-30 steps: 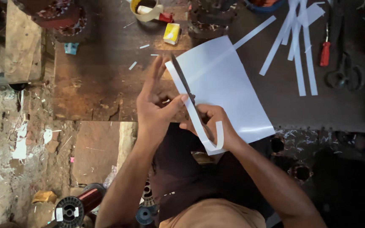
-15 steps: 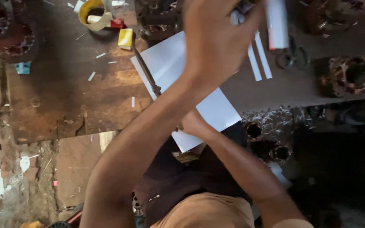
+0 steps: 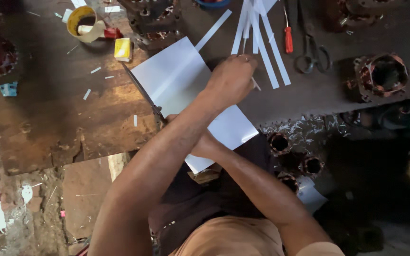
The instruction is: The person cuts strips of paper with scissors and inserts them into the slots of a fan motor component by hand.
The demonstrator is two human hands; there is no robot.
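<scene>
I see left hand [image 3: 231,80] crossed over, pinching a white paper strip [image 3: 256,86] | right hand [image 3: 204,144] under the forearm, on white sheet [image 3: 176,78] | cut strips [image 3: 266,42] at 12 | red screwdriver [image 3: 288,40], scissors [image 3: 312,52] at 1 | tape roll [image 3: 82,21] at 11

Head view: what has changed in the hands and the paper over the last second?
The left hand left the white sheet, crossed over the right arm with a freshly cut strip, and now sets it among the cut strips. The right hand, which held the curling strip a second ago, is now mostly hidden under the left forearm. The sheet, scissors and red screwdriver stayed put.
</scene>
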